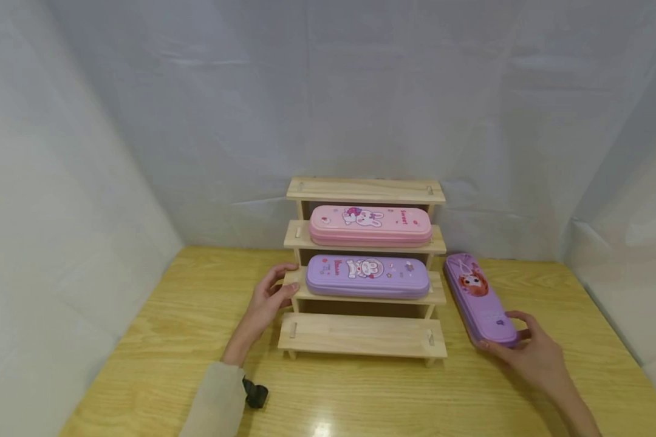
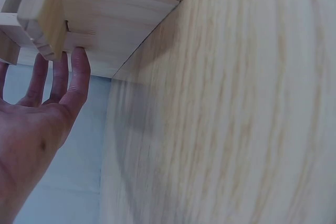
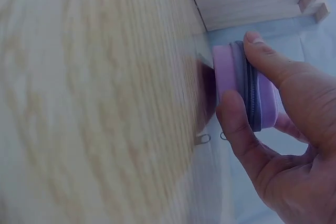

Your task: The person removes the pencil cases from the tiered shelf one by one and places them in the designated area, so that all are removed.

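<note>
White sheeting backs our wooden counter (image 1: 361, 394). Lower right of the frame, our right hand (image 1: 536, 355) pinches the near end of the purple pencil case (image 1: 480, 298), long axis running away toward the stepped rack (image 1: 363, 334). Our left hand (image 1: 265, 303) rests spread against the rack's left side.

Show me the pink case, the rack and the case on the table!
pink case (image 1: 370, 226), head view, middle of lid
rack (image 1: 363, 335), head view, bottom step
table case (image 1: 480, 298), head view, middle of lid
</note>
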Motion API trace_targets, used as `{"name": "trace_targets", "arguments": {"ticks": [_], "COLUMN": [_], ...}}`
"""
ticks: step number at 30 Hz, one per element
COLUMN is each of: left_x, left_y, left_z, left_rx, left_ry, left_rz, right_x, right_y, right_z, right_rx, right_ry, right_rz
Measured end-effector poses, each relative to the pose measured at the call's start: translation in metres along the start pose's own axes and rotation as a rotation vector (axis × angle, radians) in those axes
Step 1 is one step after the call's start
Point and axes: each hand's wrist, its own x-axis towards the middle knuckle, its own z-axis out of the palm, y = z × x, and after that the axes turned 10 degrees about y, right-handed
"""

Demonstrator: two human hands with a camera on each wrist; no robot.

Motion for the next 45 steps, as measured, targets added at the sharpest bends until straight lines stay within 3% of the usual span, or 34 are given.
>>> {"name": "trace_targets", "arguments": {"ticks": [6, 12, 18, 24, 27, 33, 39, 45], "left_x": [0.0, 0.0, 0.002, 0.002, 0.002, 0.002, 0.003, 0.002], "left_y": [0.0, 0.0, 0.0, 0.001, 0.0, 0.0, 0.0, 0.001], "left_z": [0.001, 0.001, 0.002, 0.002, 0.003, 0.003, 0.002, 0.002], "left_rx": [-0.003, -0.007, -0.012, -0.01, -0.007, -0.021, -0.015, -0.008], "left_ry": [-0.005, -0.008, 0.002, 0.0, -0.001, 0.005, 0.011, 0.016], "left_rz": [-0.002, 0.004, -0.001, -0.004, -0.005, -0.011, -0.018, -0.016], "right_x": [0.0, -0.003, -0.002, 0.002, 0.003, 0.01, 0.016, 0.017], "right_y": [-0.001, 0.002, 0.003, -0.001, -0.007, -0.024, -0.04, -0.063], "right_z": [0.001, 0.003, 0.005, 0.006, 0.006, 0.005, 0.003, 0.007], "right_rx": [0.008, 0.038, 0.049, 0.102, 0.149, 0.209, 0.221, 0.307], "right_ry": [-0.035, 0.007, 0.107, 0.299, 0.347, 0.347, 0.335, 0.346], "right_rz": [-0.012, -0.093, -0.221, -0.377, -0.437, -0.545, -0.579, -0.633]}}
